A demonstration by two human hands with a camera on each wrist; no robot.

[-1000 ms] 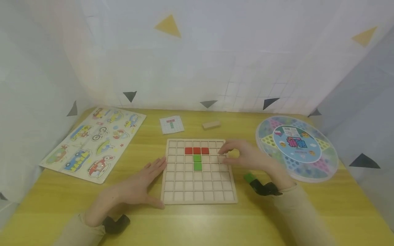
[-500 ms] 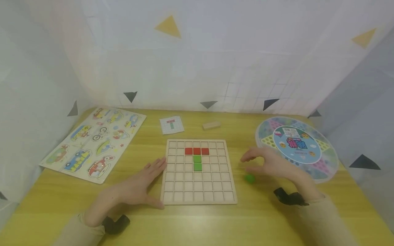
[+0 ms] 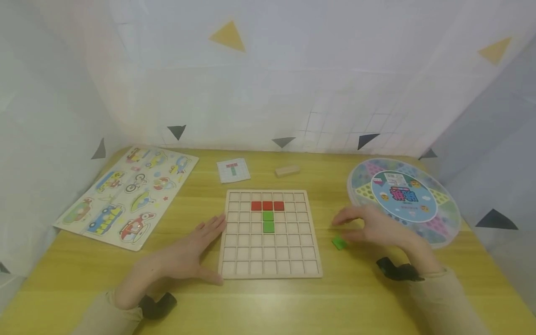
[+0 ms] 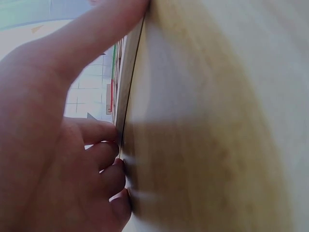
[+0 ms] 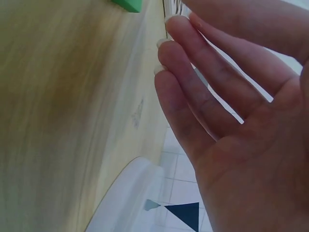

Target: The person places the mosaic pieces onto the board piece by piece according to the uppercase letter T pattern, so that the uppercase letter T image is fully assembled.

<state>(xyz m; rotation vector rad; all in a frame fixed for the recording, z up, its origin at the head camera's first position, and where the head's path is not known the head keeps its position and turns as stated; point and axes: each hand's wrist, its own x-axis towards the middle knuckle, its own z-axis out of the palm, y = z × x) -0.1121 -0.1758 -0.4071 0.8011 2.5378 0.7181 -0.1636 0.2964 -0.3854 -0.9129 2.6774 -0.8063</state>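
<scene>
A wooden grid board (image 3: 247,253) lies mid-table with a row of three red squares (image 3: 268,205) and two green squares (image 3: 268,221) below the middle one. My left hand (image 3: 184,256) rests spread against the board's left edge, thumb near its lower corner; the left wrist view shows the fingertips at that edge. Right of the board, a loose green square (image 3: 339,242) lies on the table. My right hand (image 3: 374,225) hovers just beside and above it, fingers loosely bent and apart. In the right wrist view the palm holds nothing and the green square (image 5: 128,5) is at the top.
Behind the board lie a paper card (image 3: 233,170) with a red and green T pattern and a small wooden block (image 3: 287,170). A vehicle puzzle board (image 3: 130,195) is at the left. A round patterned game box (image 3: 404,200) sits at the right, near my right hand.
My right hand has moved right, away from the board's right edge, to the loose green square. The left hand and the squares on the board have stayed put.
</scene>
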